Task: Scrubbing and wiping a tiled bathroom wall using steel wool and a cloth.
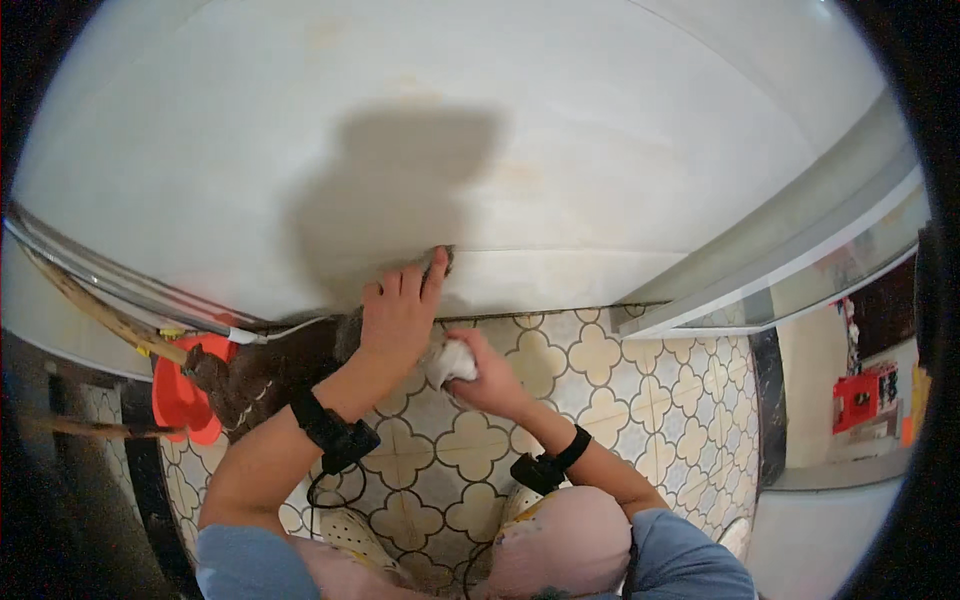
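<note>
Showing at the left index fingertip, a small dark-grey pad (449, 264) lies against the lower part of a white wall panel (590, 130), a little above the floor line. The left hand (398, 315) covers whatever lies beneath it: its fingers reach upward, slightly parted, backs toward the viewer, and the thumb is hidden, so whether they grip or merely press cannot be told. A grey patch (347, 335) also shows at the hand's left edge; whether it belongs to the same pad is unclear. Just beside and lower, the right hand (488, 378) is closed around a crumpled white wad (455, 362) — cloth or paper, the material cannot be told — held in front of the floor. Each wrist bears a black strapped device, the left (335, 437) and the right (548, 466). Above the hands, a broad soft shadow (390, 190) falls on the panel. To the left stand a dark brown fibre broom (260, 380) with pale stitching and a red dustpan (178, 400), a thin white cord (300, 326) running near them. Below spreads a quatrefoil-patterned tile floor (480, 445), with the wearer's pink-clad knee (570, 540) and a perforated white clog (352, 535) in the foreground. At right rises a pale door frame (790, 275) — beyond it, a red container (855, 402).
</note>
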The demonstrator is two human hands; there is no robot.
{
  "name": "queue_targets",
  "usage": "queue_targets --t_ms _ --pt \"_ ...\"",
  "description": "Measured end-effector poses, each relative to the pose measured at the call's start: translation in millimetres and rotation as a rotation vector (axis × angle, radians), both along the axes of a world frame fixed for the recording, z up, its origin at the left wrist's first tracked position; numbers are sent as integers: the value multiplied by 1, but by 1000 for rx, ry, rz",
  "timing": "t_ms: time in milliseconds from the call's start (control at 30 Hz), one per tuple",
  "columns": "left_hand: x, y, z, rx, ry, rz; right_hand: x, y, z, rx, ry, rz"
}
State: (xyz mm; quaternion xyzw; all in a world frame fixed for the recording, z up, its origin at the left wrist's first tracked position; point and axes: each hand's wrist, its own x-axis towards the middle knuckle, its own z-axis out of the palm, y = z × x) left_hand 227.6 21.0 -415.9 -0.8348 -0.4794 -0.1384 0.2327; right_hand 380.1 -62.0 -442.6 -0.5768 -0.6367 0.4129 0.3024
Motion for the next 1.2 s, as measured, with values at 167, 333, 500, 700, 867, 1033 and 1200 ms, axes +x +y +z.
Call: queue_targets --t_ms 167,333,500,700,867,1033,1200 --pt "-8 5 6 -518 -510 -226 14 8 23 -219 310 72" --pt "-15 4 -7 -1175 -1168 -270 16 10 10 130 243 220" --pt "-7 -19 -9 -1854 -1816 15 8 0 7 -234 690 67" --pt "-16 -28 -14 -1924 -2094 -14 1 8 25 95 361 6" --pt "-24 -48 -3 -1934 -1742 -62 6 11 16 212 39 -24" --pt "-23 -50 -3 -1930 -1907 -39 10 5 29 277 51 47" --pt "-35 -54 -3 -1917 -1992 -26 12 2 43 -118 467 25"
